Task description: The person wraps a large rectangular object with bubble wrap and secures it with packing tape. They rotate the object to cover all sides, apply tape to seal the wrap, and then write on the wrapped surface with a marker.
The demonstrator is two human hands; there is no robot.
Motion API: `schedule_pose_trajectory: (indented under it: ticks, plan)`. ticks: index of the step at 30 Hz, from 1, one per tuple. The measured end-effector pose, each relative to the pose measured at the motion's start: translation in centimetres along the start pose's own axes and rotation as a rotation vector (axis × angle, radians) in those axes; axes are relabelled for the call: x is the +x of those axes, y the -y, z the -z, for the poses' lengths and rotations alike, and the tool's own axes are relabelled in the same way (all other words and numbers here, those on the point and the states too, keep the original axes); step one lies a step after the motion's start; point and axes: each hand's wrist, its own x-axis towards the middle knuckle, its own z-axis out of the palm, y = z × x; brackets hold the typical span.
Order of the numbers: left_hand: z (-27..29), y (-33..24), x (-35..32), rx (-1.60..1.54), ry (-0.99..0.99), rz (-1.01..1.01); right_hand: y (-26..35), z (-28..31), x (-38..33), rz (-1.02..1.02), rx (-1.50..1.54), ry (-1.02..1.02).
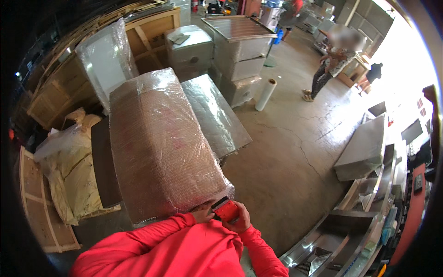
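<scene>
A tall package (159,143) wrapped in clear bubble wrap stands right in front of me, its near edge against my body. My right hand (239,218) is closed around a boxy red tool (227,210) with a black edge; its exact kind does not show. Close by on the left, my left hand (203,213) has its fingers curled at the wrap's lower edge, beside the tool's black side. Whatever those fingers pinch, if anything, is hidden.
Behind the package lies a film-wrapped flat panel (217,115). Stacked wrapped boxes (242,60) and an upright white roll (266,94) stand farther back. Wooden crates (60,97) line the left. Steel sinks (318,249) fill the lower right. A person (330,67) stands across the floor.
</scene>
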Motion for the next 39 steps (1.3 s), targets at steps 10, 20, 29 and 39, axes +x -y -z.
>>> schedule_pose_trajectory:
  ticks: [10, 20, 29, 39]
  plan:
    - [-4.9, 6.8, 1.9, -0.916, 0.017, 0.156, -6.4, -1.0, 0.5, 0.078, 0.09, 0.156]
    - [7.8, -11.8, -3.1, -0.499, -0.289, 0.093, -6.1, -1.4, -0.3, -0.007, 0.041, 0.146]
    - [7.0, -9.9, -1.4, -0.41, -0.36, 0.166, -6.3, -1.4, -0.9, 0.109, 0.014, 0.112]
    - [6.6, -9.5, -0.6, -0.267, -0.342, 0.108, -7.1, -1.6, -1.1, 0.151, -0.005, 0.112]
